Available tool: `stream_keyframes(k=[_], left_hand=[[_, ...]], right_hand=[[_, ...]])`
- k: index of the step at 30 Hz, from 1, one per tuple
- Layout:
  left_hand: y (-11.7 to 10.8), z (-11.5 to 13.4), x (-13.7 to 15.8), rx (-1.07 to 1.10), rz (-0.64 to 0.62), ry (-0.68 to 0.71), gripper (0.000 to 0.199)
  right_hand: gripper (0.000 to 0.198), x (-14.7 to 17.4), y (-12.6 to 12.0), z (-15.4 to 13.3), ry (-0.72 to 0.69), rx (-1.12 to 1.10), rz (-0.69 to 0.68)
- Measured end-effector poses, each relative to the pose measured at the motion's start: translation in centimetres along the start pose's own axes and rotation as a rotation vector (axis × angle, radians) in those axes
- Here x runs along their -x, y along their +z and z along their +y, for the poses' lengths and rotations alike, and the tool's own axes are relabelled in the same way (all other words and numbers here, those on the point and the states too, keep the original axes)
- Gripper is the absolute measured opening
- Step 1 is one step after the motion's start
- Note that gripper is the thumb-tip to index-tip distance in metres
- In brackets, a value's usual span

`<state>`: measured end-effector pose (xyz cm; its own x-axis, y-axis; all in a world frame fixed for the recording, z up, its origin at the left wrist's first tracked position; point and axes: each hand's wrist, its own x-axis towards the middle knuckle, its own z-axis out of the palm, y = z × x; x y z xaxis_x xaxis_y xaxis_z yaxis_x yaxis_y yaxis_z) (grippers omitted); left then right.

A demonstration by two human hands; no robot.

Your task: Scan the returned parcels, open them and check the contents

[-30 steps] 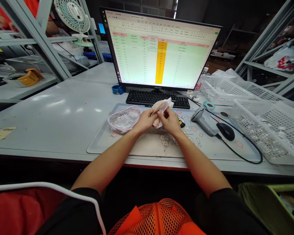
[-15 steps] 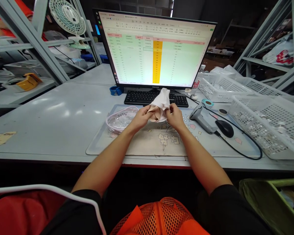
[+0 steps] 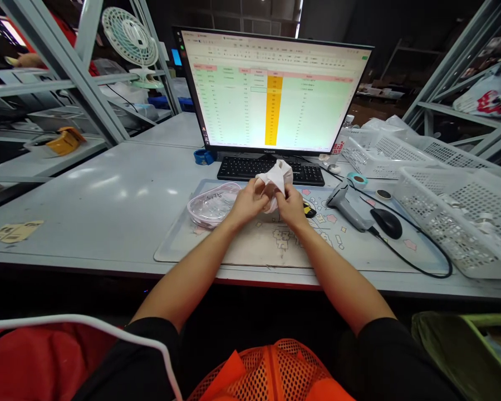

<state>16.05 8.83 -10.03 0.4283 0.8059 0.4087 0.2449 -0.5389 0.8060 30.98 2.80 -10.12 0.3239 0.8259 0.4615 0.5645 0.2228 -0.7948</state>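
A crumpled piece of soft white cloth [image 3: 278, 174] is held up over the desk mat, just in front of the keyboard. My left hand [image 3: 253, 199] grips its left side with bent fingers. On the other side, my right hand [image 3: 290, 205] pinches its lower edge, and the two hands almost meet. The cloth's lower part is largely hidden by my fingers. Left of my left hand lies a clear plastic pouch [image 3: 212, 205] with a pinkish rim and handwritten marks. A black-and-yellow patch [image 3: 309, 210] shows beside my right hand; whether it is print or an object I cannot tell.
Behind the hands stand a black keyboard [image 3: 242, 168] and a monitor [image 3: 271, 100] with a spreadsheet. A grey barcode scanner [image 3: 348, 209], black mouse [image 3: 386, 223] and looping cable lie right. White perforated baskets [image 3: 455, 223] line the right side; a blue tape roll [image 3: 203, 157] sits left.
My hands have drawn closer together and the cloth is more bunched, its beige inner side now out of sight. The black-and-yellow patch has come into view. The camera view has shifted slightly.
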Motion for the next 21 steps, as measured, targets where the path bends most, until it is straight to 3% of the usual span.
stream_keyframes(k=[5,9,13,16,21], left_hand=[[1.2,1.8,1.2,-0.451,-0.066,0.064,0.041],[2.5,3.2,2.1,-0.617,-0.117,0.092,0.043],[3.4,4.1,3.0,-0.784,-0.119,0.262,0.045],[3.4,4.0,3.4,-0.776,-0.090,0.465,0.050],[2.3,2.9,3.3,-0.548,-0.012,0.810,0.048]], right_hand=[[0.031,0.0,0.1,-0.5,0.087,0.243,0.087],[0.018,-1.3,-2.0,0.5,0.172,0.254,0.190],[0.018,-2.8,-3.8,2.3,0.315,0.190,0.274],[0.019,-3.7,-4.6,3.7,0.367,0.147,0.301],[0.013,-4.7,-5.0,4.9,0.427,0.026,0.295]])
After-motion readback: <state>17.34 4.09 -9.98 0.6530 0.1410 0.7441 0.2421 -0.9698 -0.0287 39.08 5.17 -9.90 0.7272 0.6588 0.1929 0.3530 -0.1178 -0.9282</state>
